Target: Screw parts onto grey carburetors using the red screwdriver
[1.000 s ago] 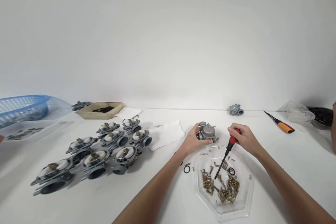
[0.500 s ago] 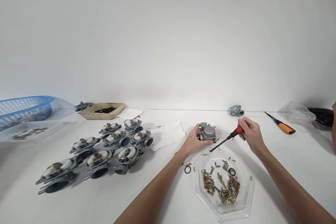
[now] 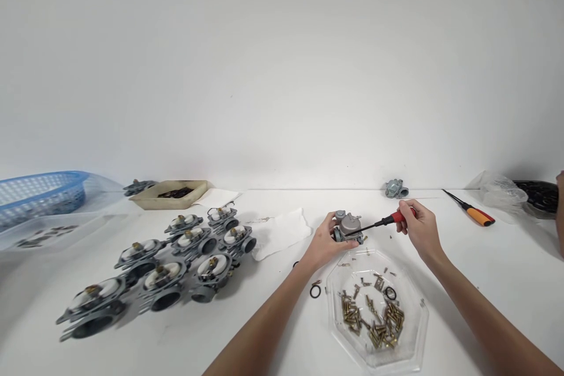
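Observation:
My left hand (image 3: 324, 241) grips a small grey metal carburetor (image 3: 350, 225) just above the far edge of a clear octagonal plastic tray (image 3: 331, 311). My right hand (image 3: 418, 226) holds a red-handled screwdriver (image 3: 399, 217) level, its black shaft reaching across to the carburetor's side. The tip is hidden against the carburetor body. Below both hands, the tray holds several brass jets and screws (image 3: 374, 317) and a black O-ring (image 3: 390, 293). Another black O-ring (image 3: 315, 291) lies on the table beside the tray.
Several carburetor bodies (image 3: 176, 258) stand at left beside a white cloth (image 3: 282, 235). Behind them are a beige tray (image 3: 171, 194) and a blue basket (image 3: 39, 200). At back right lie a carburetor part (image 3: 395, 188), an orange-handled screwdriver (image 3: 478, 215), and another person's hand (image 3: 560, 211).
My right hand has swung the screwdriver up from pointing down over the tray to level, bringing its shaft against the carburetor. My left hand has kept hold of the carburetor.

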{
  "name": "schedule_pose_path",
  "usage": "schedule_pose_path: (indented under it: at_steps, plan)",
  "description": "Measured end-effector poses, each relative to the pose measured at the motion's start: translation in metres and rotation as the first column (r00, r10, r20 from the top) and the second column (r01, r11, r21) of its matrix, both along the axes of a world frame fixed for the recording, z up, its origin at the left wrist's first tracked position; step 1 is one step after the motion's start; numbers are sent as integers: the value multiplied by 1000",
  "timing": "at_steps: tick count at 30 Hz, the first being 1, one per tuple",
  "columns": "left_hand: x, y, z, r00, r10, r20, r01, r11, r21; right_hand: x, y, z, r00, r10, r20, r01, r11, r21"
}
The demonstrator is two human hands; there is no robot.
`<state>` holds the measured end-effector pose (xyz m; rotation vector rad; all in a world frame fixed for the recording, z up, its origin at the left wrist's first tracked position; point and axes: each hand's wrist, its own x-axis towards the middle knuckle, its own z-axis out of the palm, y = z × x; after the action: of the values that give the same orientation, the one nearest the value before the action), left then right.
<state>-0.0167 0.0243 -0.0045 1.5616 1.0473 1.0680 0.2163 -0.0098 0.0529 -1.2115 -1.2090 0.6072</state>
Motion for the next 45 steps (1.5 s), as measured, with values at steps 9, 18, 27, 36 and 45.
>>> schedule_pose_path:
  at_steps: [9, 18, 27, 36, 45]
  plan:
    - [1, -2, 3, 1000, -9, -11, 9, 1000, 4, 0, -1, 0, 1000, -16, 22, 16, 1000, 18]
    - [1, -1, 1, 999, -44, 17, 44, 999, 23, 2, 0, 1, 999, -46, 5, 46, 998, 50]
    - [1, -3, 4, 999, -32, 21, 32, 999, 4, 1, -1, 2, 998, -54, 21, 53, 997, 51]
    - [1, -2, 2, 1000, -21, 2, 21, 1000, -21, 0, -3, 3, 998, -43, 35, 42, 998, 48]
    - [0, -3, 2, 1000, -23, 7, 23, 1000, -15, -2, -3, 1, 991, -36, 125, 30, 998, 51]
